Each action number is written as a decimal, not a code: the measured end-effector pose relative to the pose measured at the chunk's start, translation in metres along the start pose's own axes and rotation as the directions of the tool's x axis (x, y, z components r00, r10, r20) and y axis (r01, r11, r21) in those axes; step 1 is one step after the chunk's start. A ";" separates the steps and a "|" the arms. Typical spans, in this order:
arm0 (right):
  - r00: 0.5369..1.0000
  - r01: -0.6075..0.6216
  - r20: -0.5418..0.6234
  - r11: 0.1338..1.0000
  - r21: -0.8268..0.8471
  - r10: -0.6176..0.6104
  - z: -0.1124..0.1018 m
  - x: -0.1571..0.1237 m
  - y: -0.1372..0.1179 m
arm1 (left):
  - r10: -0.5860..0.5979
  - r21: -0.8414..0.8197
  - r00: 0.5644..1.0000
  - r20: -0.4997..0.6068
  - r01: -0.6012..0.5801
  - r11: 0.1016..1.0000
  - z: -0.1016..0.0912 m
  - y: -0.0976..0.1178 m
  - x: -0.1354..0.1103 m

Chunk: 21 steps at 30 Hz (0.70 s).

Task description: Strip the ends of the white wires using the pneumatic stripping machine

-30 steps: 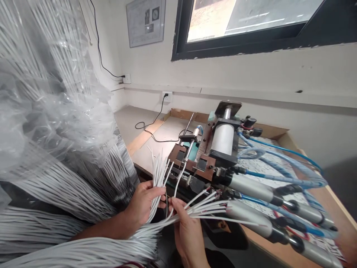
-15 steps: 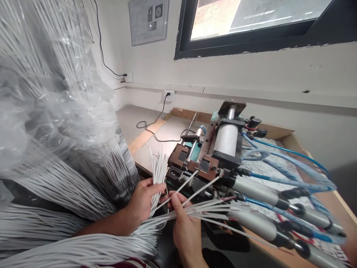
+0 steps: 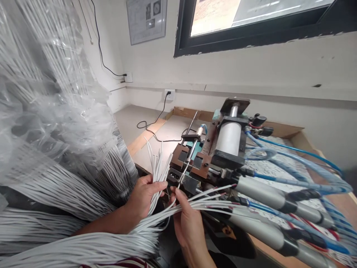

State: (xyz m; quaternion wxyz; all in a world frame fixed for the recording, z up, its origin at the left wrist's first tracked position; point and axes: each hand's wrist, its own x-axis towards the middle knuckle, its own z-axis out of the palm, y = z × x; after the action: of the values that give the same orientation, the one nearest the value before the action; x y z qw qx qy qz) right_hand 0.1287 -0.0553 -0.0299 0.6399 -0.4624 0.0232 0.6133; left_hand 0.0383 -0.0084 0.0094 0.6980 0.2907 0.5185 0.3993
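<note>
My left hand (image 3: 143, 197) is closed around an upright bunch of thin white cables (image 3: 159, 167), whose free ends fan out above the thumb. Beside it, my right hand (image 3: 188, 219) pinches a single white cable (image 3: 182, 175) between thumb and fingers. That cable points up into the gap between the brown jaw plates of a pneumatic machine (image 3: 195, 163). More white cables (image 3: 206, 204) pass across the right wrist area and reach to the right, some with reddish ends. A thick bundle of cables (image 3: 92, 249) lies over the lap.
Large cable bundles in clear plastic (image 3: 69, 123) hang and lie on the left. Air cylinders (image 3: 259, 195) and blue hoses (image 3: 295, 158) extend right from the machine. A black power cord (image 3: 150, 130) crosses the table to a wall socket (image 3: 169, 94).
My right hand has moved slightly, and the cable in it now runs into the gap between the jaw plates. Another cable that pointed up and right has dropped away. My left hand keeps its bunch.
</note>
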 end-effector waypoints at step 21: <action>0.994 0.092 -0.067 0.996 0.011 -0.091 0.000 0.000 0.002 | -0.010 0.038 1.000 0.011 0.009 0.999 0.012 0.020 0.008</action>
State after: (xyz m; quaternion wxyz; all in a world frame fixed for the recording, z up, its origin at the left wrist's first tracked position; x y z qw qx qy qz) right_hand 0.1268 -0.0553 -0.0316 0.6694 -0.4788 0.0273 0.5673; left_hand 0.0457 0.0085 0.0255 0.6970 0.3036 0.5237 0.3844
